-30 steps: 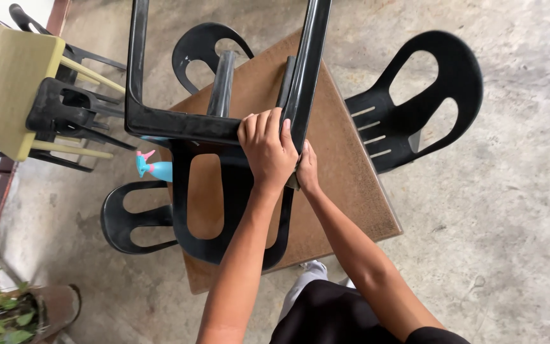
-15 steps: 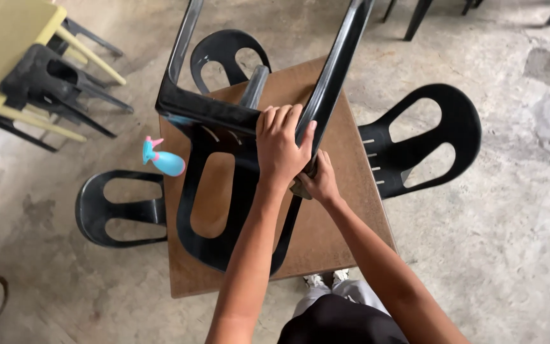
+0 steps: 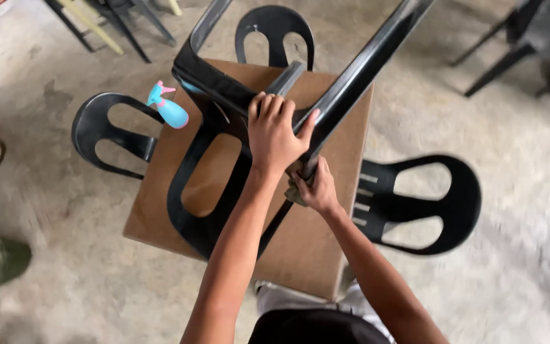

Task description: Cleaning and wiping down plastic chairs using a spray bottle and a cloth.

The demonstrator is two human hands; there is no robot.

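From where I watched, the upturned black plastic chair (image 3: 214, 159) took up most of the square brown wooden table (image 3: 326, 255), its slanted legs crossing the space above the far half, so my left hand (image 3: 276, 135) and right hand (image 3: 316, 190) had open tabletop only along the near and right edges. The small blue spray bottle with a pink trigger (image 3: 168, 108) blocked the left corner, and three black plastic chairs (image 3: 421, 204) hemmed the table on the left, far and right sides, leaving bare concrete floor (image 3: 65, 255) as the only wide passage.
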